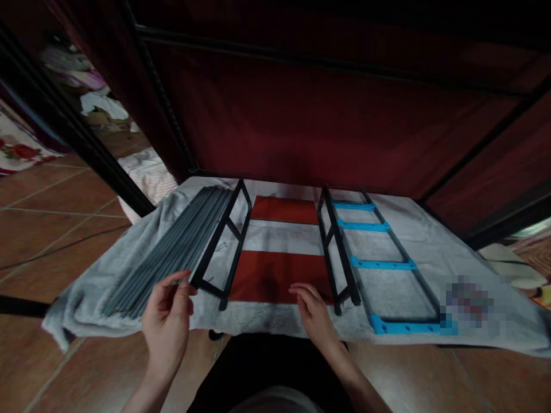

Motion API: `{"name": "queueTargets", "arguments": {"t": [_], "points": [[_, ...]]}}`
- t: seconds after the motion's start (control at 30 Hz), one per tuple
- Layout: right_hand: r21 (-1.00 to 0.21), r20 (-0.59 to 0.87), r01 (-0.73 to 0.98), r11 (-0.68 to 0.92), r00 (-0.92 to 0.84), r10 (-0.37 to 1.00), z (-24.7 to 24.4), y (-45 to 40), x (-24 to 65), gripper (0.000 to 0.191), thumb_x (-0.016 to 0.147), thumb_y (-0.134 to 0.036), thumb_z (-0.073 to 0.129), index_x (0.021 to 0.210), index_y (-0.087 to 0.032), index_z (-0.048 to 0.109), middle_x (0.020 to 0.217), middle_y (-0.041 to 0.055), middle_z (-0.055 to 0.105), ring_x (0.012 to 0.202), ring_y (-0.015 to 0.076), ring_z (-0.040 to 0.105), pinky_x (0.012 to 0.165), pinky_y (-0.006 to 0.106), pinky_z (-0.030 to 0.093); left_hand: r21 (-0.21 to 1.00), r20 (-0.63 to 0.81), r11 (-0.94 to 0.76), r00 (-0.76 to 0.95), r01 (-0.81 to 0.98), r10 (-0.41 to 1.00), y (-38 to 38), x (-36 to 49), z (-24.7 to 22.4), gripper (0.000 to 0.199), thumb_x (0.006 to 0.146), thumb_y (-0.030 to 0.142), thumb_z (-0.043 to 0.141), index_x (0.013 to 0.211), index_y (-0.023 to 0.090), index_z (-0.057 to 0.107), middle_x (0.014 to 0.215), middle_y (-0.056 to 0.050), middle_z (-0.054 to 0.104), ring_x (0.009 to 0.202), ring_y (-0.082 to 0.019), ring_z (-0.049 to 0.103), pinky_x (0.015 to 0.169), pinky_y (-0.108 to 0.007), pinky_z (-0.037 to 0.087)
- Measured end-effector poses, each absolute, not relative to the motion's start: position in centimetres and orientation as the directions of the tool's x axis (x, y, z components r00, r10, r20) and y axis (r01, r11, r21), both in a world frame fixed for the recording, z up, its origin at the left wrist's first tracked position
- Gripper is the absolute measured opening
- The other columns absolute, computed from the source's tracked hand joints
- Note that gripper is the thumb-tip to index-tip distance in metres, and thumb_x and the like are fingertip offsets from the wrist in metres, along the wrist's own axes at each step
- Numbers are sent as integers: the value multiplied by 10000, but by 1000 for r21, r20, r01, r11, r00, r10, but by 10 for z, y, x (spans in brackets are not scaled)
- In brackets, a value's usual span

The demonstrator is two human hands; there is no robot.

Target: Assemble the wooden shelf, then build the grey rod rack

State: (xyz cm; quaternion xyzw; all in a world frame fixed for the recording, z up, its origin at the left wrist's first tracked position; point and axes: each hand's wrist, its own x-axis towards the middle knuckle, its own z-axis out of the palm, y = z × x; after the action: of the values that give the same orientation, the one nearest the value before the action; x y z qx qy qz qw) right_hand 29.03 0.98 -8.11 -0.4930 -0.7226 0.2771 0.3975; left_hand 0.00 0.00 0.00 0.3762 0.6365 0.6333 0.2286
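Note:
My left hand (167,324) is at the front left, thumb and index finger brought together in a pinch. Whatever may be between those fingertips is too small to make out. Close beside them is the near corner of a black metal frame (235,229) with a crossbar. My right hand (316,321) hovers over the near edge of a red panel (282,275), its fingers loosely bent and holding nothing visible. A second black frame (329,241) lies at the panel's right side. Farther back is a smaller red panel (284,209).
Grey rods (172,246) lie bundled on the left of the grey cloth (275,318). Dark rods joined by blue connector strips (383,264) lie on the right. Small screws (221,246) show inside the left frame. A dark red panelled surface (301,126) rises behind.

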Motion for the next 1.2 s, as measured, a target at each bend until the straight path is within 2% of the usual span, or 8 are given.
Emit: {"name": "queueTargets", "arguments": {"t": [0.1, 0.2, 0.3, 0.4, 0.53, 0.83, 1.03, 1.2], "points": [[-638, 321, 659, 400, -245, 915, -80, 61, 267, 390, 955, -181, 384, 1285, -240, 583, 1304, 84, 596, 1215, 207, 542, 1081, 414, 411, 998, 58, -59, -631, 18, 774, 3, -11, 1, 337, 802, 383, 657, 1103, 235, 628, 658, 54, 512, 515, -79, 397, 440, -192, 275], [-471, 210, 821, 322, -250, 945, -89, 105, 245, 411, 975, -226, 374, 1348, -166, 537, 1367, 128, 554, 1281, 239, 482, 1104, 429, 367, 999, 35, -14, -625, 39, 780, 7, -20, -6, 332, 791, 422, 667, 1059, 226, 657, 680, 44, 528, 563, -85, 424, 497, -198, 332], [-315, 46, 921, 229, -226, 973, -97, 133, 232, 410, 990, -289, 380, 1329, -128, 546, 1330, 157, 568, 1220, 265, 522, 1064, 427, 376, 991, 6, 69, -561, 112, 827, 9, -18, -16, 430, 788, 510, 649, 1102, 216, 658, 952, -20, 665, 812, -146, 585, 726, -246, 466], [-221, -66, 954, 202, -221, 973, -99, 148, 228, 390, 1005, -323, 349, 1214, -134, 618, 1246, 159, 597, 1124, 250, 573, 1030, 412, 374, 985, -38, 110, -446, 136, 894, 8, -6, -21, 579, 805, 571, 599, 1249, 200, 575, 1148, -78, 681, 1118, -243, 598, 1001, -371, 437], [-267, -160, 942, 203, -251, 955, -92, 161, 233, 386, 1008, -331, 347, 1088, -130, 666, 1186, 153, 606, 1114, 220, 566, 1000, 350, 374, 965, 31, 70, -376, 253, 926, 7, 7, -23, 608, 845, 599, 513, 1276, 171, 544, 1158, -108, 690, 1198, -269, 574, 1105, -429, 361], [-397, -214, 890, 224, -327, 920, -43, 176, 241, 278, 897, -441, 582, 901, -167, 629, 998, 67, 631, 926, 179, 580, 804, 268, 417, 960, 41, 61, -354, 273, 934, 8, 6, -24, 590, 872, 593, 472, 1300, 190, 518, 1166, -101, 682, 1186, -269, 583, 1096, -437, 374], [-485, -63, 816, 313, -390, 919, 4, 114, 250, 197, 914, -371, 580, 1026, -209, 570, 875, 13, 657, 804, 183, 609, 716, 279, 388, 977, -15, 88, -347, 196, 938, 7, -3, -28, 616, 860, 582, 507, 1341, 197, 496, 1256, -96, 661, 1264, -242, 542, 1147, -418, 322], [-466, 92, 799, 381, -385, 918, 5, 72, 255, 151, 952, -208, 509, 1086, -211, 580, 1058, 56, 670, 956, 207, 622, 871, 337, 404, 987, -31, 69, -251, 143, 967, 4, 2, -34, 648, 837, 539, 578, 1385, 212, 465, 1345, -103, 607, 1317, -240, 499, 1159, -416, 310]]}}
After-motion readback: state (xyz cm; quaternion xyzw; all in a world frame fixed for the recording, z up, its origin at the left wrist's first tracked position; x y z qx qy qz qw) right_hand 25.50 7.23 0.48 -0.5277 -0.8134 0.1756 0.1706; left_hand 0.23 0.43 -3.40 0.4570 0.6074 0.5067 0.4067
